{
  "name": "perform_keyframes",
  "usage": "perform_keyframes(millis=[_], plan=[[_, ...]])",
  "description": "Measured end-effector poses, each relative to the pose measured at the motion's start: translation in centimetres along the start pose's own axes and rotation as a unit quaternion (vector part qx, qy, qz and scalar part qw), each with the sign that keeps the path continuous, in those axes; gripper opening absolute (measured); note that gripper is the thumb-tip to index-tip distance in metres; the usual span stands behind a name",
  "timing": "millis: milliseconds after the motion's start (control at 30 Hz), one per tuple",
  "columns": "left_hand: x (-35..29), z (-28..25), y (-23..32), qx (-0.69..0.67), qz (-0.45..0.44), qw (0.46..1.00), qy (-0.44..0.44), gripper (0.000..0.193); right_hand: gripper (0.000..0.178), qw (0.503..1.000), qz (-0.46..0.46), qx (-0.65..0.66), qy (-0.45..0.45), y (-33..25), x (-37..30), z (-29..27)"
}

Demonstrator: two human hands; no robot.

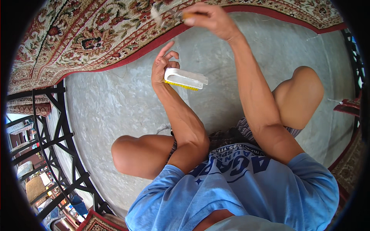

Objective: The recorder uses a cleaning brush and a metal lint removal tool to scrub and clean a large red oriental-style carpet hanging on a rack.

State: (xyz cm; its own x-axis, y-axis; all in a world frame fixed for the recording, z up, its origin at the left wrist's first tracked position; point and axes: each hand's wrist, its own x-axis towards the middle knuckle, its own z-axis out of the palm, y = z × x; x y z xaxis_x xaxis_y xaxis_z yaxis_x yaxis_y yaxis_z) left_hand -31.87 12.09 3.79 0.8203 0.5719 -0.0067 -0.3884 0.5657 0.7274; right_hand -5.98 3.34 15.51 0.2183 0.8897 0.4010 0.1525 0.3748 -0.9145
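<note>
Apparently sitting or squatting low, a person in a blue shirt (pixel 231 188) faces a patterned rug (pixel 90 42) from the grey floor (pixel 115 100) in front of it, knees apart, which leaves room for both arms to reach forward. From where I stand, the left hand (pixel 163 65) is just short of the rug's red edge, index finger stretched, other fingers loosely curled. It carries a white brush (pixel 187 78) by one end, yellow bristles turned away from the rug, perhaps so the fingertips are free; I cannot tell how the thumb grips. The right hand (pixel 214 19) is wrapped around the orange-brown handle of a tool (pixel 189 15), whose blurred head is over the rug, likely held that way for reach
</note>
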Motion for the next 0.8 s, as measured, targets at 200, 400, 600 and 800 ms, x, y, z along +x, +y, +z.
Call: perform_keyframes(millis=[200,400,600,800], plan=[[-2.9,2.5,1.1,0.027,0.168,0.969,0.178,0.101,0.027,0.987,0.003,-0.083,-0.135,1.3,-2.4,13.4],[-6.0,-1.6,2.1,0.039,0.184,0.944,0.270,0.093,0.051,0.952,-0.067,-0.265,-0.138,1.9,-3.4,16.5],[-5.6,-8.2,3.0,-0.081,0.257,0.911,0.313,0.080,0.084,0.869,0.083,-0.386,-0.297,-0.5,-3.3,16.2],[-1.2,-6.2,0.6,-0.141,0.177,0.929,0.293,0.073,0.067,0.855,0.074,-0.417,-0.299,-0.5,-3.1,11.4]])
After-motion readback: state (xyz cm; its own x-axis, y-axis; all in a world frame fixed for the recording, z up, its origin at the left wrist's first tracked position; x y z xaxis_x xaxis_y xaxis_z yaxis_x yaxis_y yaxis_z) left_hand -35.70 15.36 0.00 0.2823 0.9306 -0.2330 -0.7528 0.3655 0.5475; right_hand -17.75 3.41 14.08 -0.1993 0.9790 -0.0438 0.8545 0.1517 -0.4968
